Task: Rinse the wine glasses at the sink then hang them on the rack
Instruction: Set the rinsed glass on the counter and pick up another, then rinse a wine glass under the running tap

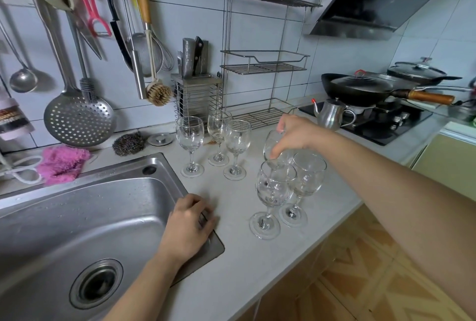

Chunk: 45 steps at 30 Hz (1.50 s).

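A pink cloth point(61, 163) lies at the counter's back left, behind the sink point(77, 212). A scourer point(127, 143) sits by the back edge. The left hand point(189, 222) rests on the sink's right rim, fingers loosely bent, holding nothing. Three glasses point(190, 137) stand before the knife block point(197, 94) and rack point(262, 68). The right hand point(293, 135) grips a fourth glass point(270, 152) by its bowl. Two more glasses point(274, 189) near the front edge hide its foot. A kettle point(331, 114) stands right.
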Each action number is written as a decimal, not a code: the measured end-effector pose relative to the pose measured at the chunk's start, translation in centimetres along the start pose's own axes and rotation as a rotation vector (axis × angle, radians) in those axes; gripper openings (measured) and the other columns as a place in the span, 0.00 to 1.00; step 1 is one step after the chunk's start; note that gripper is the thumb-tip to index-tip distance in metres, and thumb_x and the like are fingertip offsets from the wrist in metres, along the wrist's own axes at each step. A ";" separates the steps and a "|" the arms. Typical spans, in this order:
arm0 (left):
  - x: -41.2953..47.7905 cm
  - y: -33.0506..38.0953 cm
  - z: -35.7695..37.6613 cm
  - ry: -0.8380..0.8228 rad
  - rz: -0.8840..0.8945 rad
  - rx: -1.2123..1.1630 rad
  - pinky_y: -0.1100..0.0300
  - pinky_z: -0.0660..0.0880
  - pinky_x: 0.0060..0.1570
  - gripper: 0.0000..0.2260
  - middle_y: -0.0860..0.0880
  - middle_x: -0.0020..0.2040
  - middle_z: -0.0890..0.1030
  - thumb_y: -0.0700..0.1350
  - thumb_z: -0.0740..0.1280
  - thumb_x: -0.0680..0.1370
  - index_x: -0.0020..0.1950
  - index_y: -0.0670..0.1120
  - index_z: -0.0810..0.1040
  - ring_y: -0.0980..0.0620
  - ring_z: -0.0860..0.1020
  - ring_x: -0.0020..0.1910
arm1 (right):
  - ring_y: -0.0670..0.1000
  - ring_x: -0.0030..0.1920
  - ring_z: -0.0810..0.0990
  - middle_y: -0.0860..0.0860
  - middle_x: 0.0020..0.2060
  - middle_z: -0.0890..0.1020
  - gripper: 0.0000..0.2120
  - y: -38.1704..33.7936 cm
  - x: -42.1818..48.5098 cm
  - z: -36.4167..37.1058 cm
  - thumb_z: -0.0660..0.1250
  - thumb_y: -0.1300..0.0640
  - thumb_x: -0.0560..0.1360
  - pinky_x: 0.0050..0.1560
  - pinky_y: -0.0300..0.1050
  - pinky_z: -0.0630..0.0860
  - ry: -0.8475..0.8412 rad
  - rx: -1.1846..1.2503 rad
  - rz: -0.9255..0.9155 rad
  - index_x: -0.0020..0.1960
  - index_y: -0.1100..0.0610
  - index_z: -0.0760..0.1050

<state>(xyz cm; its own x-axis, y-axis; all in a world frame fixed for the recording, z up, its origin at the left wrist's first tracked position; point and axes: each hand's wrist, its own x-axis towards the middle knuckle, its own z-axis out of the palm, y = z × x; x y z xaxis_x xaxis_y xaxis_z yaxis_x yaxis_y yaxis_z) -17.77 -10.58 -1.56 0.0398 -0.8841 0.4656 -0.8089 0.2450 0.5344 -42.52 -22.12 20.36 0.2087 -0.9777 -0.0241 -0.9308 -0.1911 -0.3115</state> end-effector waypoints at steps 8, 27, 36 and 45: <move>0.0 0.2 0.0 -0.008 -0.023 -0.017 0.46 0.76 0.55 0.08 0.52 0.53 0.78 0.48 0.77 0.74 0.49 0.45 0.83 0.44 0.76 0.54 | 0.53 0.54 0.78 0.54 0.56 0.77 0.36 0.0 -0.2 0.3 0.83 0.49 0.60 0.53 0.47 0.78 -0.084 -0.086 0.047 0.61 0.58 0.69; 0.0 0.1 0.0 0.002 -0.024 -0.045 0.47 0.76 0.56 0.08 0.53 0.53 0.77 0.48 0.77 0.74 0.48 0.46 0.83 0.45 0.76 0.53 | 0.55 0.72 0.68 0.51 0.75 0.67 0.52 -1.4 1.9 0.3 0.76 0.33 0.62 0.69 0.54 0.69 0.054 0.053 -0.030 0.76 0.53 0.60; 0.0 0.2 0.0 0.011 -0.018 -0.049 0.47 0.76 0.56 0.08 0.53 0.53 0.77 0.49 0.76 0.74 0.49 0.46 0.83 0.47 0.76 0.54 | 0.57 0.71 0.69 0.56 0.74 0.69 0.52 -5.7 6.3 2.8 0.75 0.33 0.64 0.67 0.50 0.71 -0.012 -0.073 -0.084 0.77 0.59 0.61; -0.1 0.2 0.0 0.002 0.011 -0.033 0.49 0.75 0.56 0.08 0.54 0.53 0.76 0.50 0.74 0.76 0.49 0.47 0.82 0.48 0.74 0.54 | 0.54 0.51 0.79 0.53 0.51 0.81 0.32 -6.5 7.9 3.2 0.80 0.38 0.60 0.54 0.47 0.78 -0.003 -0.139 -0.123 0.51 0.60 0.79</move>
<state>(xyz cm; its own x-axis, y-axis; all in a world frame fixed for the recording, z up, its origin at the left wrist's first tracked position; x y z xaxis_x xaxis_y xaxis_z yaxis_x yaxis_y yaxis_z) -17.93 -10.49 -1.51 0.0327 -0.8804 0.4730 -0.7896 0.2674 0.5523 -33.88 -28.30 19.17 0.3241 -0.9460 0.0028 -0.9307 -0.3194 -0.1781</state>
